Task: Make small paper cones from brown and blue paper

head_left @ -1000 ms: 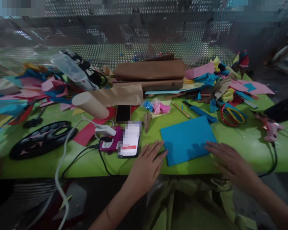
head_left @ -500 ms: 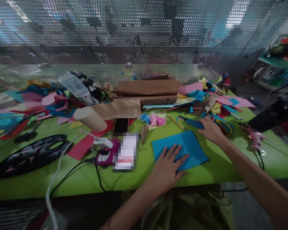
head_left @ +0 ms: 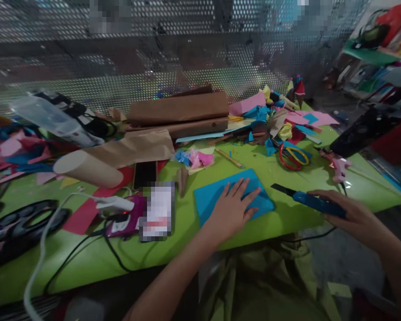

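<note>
My left hand (head_left: 232, 205) lies flat with spread fingers on a folded-looking blue sheet of paper (head_left: 205, 196), pressing it to the green table. In my right hand (head_left: 350, 214) is a blue utility knife (head_left: 316, 203), gripped by its handle, its dark blade out and pointing left toward the paper. The knife is held a little to the right of the paper and apart from it. Scissors with red and yellow handles (head_left: 289, 158) lie beyond the knife. A pencil (head_left: 230, 158) lies just behind the paper.
Left of the paper are a phone with a lit screen (head_left: 157, 209), a purple power strip (head_left: 127, 225) with cables and a cardboard tube (head_left: 87, 169). Brown paper rolls (head_left: 178, 109) and coloured scraps line the back. A pink glue gun (head_left: 339, 169) lies at the right.
My right hand has lifted the utility knife from beside the scissors and brought it nearer, to the right of the paper. My left hand stays on the blue paper. The view has shifted.
</note>
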Action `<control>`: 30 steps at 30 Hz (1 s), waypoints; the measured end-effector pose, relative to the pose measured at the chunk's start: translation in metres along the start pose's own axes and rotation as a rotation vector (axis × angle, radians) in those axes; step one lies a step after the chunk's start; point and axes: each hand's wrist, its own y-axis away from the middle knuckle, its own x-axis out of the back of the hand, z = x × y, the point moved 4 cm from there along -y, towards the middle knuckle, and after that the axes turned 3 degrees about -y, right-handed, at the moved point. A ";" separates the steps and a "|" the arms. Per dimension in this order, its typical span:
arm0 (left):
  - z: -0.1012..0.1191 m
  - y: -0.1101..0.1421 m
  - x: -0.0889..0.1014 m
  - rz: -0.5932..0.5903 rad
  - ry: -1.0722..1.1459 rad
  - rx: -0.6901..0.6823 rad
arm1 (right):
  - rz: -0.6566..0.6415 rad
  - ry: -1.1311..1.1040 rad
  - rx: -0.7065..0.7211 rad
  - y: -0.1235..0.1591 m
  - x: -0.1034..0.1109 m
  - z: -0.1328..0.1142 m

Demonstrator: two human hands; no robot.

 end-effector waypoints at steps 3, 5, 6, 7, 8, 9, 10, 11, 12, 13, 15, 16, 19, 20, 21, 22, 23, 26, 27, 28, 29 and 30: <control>0.003 -0.009 -0.010 0.002 -0.040 -0.011 | -0.043 -0.032 -0.034 0.018 -0.004 0.017; 0.002 -0.011 -0.016 0.004 -0.060 -0.012 | -0.089 -0.038 -0.049 0.024 -0.008 0.024; 0.002 -0.010 -0.018 0.003 -0.066 -0.013 | -0.106 -0.041 -0.047 0.026 -0.009 0.026; 0.001 -0.010 -0.019 0.000 -0.069 -0.013 | -0.120 -0.041 -0.043 0.027 -0.011 0.027; 0.001 -0.009 -0.020 -0.005 -0.070 -0.013 | -0.129 -0.039 -0.039 0.028 -0.012 0.027; 0.000 -0.009 -0.020 -0.011 -0.070 -0.011 | -0.136 -0.037 -0.036 0.028 -0.013 0.026; 0.000 -0.009 -0.020 -0.017 -0.070 -0.011 | -0.139 -0.036 -0.031 0.028 -0.014 0.025; 0.000 -0.009 -0.020 -0.021 -0.071 -0.011 | -0.140 -0.037 -0.027 0.027 -0.014 0.023; 0.000 -0.009 -0.021 -0.023 -0.073 -0.011 | -0.142 -0.040 -0.024 0.027 -0.014 0.021; 0.000 -0.009 -0.021 -0.024 -0.076 -0.011 | -0.147 -0.044 -0.022 0.026 -0.014 0.020; 0.000 -0.009 -0.021 -0.020 -0.079 -0.010 | -0.160 -0.050 -0.017 0.025 -0.014 0.017; 0.000 -0.010 -0.021 -0.018 -0.079 -0.010 | -0.170 -0.054 -0.013 0.024 -0.015 0.017; 0.000 -0.009 -0.021 -0.016 -0.078 -0.010 | -0.178 -0.064 -0.001 0.023 -0.014 0.016; 0.001 -0.009 -0.021 -0.018 -0.077 -0.010 | -0.175 -0.067 -0.004 0.022 -0.014 0.017; 0.001 -0.009 -0.021 -0.020 -0.076 -0.009 | -0.168 -0.068 -0.008 0.021 -0.013 0.017; 0.001 -0.009 -0.021 -0.021 -0.075 -0.008 | -0.161 -0.068 -0.011 0.021 -0.013 0.016; 0.001 -0.009 -0.020 -0.021 -0.074 -0.008 | -0.157 -0.069 -0.014 0.021 -0.012 0.015; 0.001 -0.009 -0.019 -0.018 -0.071 -0.007 | -0.164 -0.077 -0.017 0.021 -0.011 0.011; 0.001 -0.009 -0.019 -0.018 -0.072 -0.006 | -0.173 -0.080 -0.019 0.021 -0.012 0.010; 0.001 -0.009 -0.019 -0.019 -0.073 -0.005 | -0.182 -0.082 -0.020 0.021 -0.012 0.008; 0.001 -0.009 -0.019 -0.021 -0.075 -0.003 | -0.191 -0.083 -0.019 0.021 -0.012 0.007; 0.001 -0.009 -0.019 -0.022 -0.076 -0.004 | -0.195 -0.082 -0.016 0.020 -0.013 0.007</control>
